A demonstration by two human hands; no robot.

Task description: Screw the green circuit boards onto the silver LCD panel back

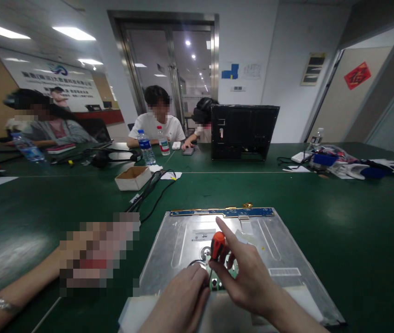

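Note:
My right hand (249, 273) grips a screwdriver (218, 245) with a red-orange and black handle, its shaft pointing down and the index finger stretched out past the handle. Below the shaft lies a small green circuit board (217, 283), partly covered by my fingers. At the board's left edge, my left hand (183, 296) has its fingers closed together. Whatever they pinch is hidden. A dark cable (197, 262) loops beside these fingertips. Under both hands lies a flat silver metal display panel (162, 245), with a thin blue circuit strip (223, 212) along its far edge.
Another person's forearm (33, 277), with a bracelet, reaches in from the left; its hand is blurred out. Beyond are a small open box (132, 179), black cables (151, 189), bottles (145, 147) and a black monitor casing (245, 132). Gloves (349, 169) lie right. Several people sit opposite.

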